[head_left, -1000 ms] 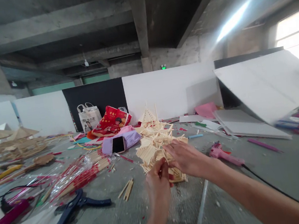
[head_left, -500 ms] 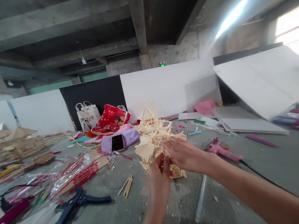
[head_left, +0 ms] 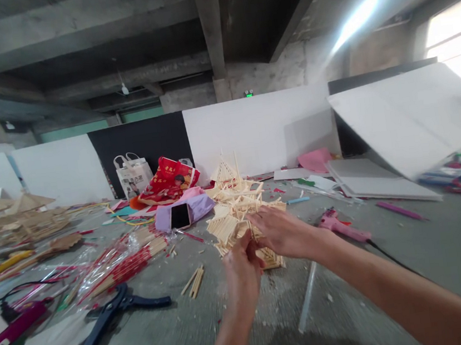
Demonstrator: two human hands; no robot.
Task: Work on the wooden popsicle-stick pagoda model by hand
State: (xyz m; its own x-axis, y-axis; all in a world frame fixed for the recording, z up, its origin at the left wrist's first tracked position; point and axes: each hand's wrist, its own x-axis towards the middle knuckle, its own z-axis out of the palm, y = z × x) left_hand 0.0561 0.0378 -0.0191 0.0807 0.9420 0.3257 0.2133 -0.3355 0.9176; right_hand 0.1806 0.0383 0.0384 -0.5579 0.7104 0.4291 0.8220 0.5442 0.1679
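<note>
Left hand (head_left: 242, 280) and right hand (head_left: 282, 233) clasp the light, brittle stick pagoda model (head_left: 234, 205); its firmest hold looks low, smartphone (head_left: 180, 216) at ten o'clock.

From here I see hard daylight blowing out the window (head_left: 455, 38), a glare streak (head_left: 358, 17) beside it, the concrete ceiling (head_left: 72, 46) dim, and the wide lens bending and softening the frame edges.

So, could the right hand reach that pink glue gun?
Probably yes: the right hand sits near the pink glue gun, with only concrete floor between, once off the stick model.
</note>
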